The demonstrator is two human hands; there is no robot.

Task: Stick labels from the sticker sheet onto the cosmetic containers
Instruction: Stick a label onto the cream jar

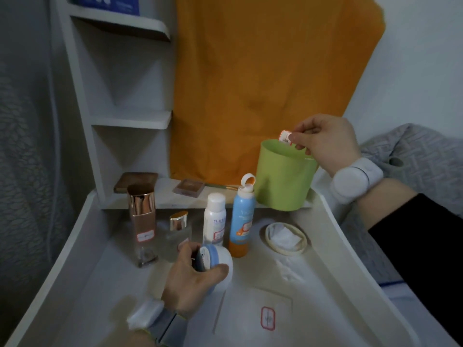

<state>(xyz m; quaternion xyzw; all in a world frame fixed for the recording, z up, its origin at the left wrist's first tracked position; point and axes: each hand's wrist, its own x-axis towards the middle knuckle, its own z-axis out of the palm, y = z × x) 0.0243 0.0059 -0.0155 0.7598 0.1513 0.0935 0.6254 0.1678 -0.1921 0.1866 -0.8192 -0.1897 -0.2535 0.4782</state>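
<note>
Fingers (220, 269) of the left hand (190, 284) wrap around a round white cream jar (220, 261) with a pale blue band, lifted and tilted just above the surface (100, 284). Nearest the camera, the sticker sheet (253, 314) lies flat on that smooth, off-white surface, one red-bordered label (267, 318) left on it, with bare room to its left and right up to the raised, curved edges. Behind the jar stand a row of containers close together: a tall square glass bottle (142, 226) with a rose-gold cap, a small frosted bottle (178, 234), a white cylinder (214, 219) and a blue and orange spray can (241, 221) with its lid flipped open; at least three carry red-bordered labels. A shallow oval dish (286, 237) holding crumpled paper sits to their right. Farther back, the right hand (323, 144) pinches a small peeled label (285, 137) between closed fingertips above the rim of a matte green plastic cup (283, 181).
</note>
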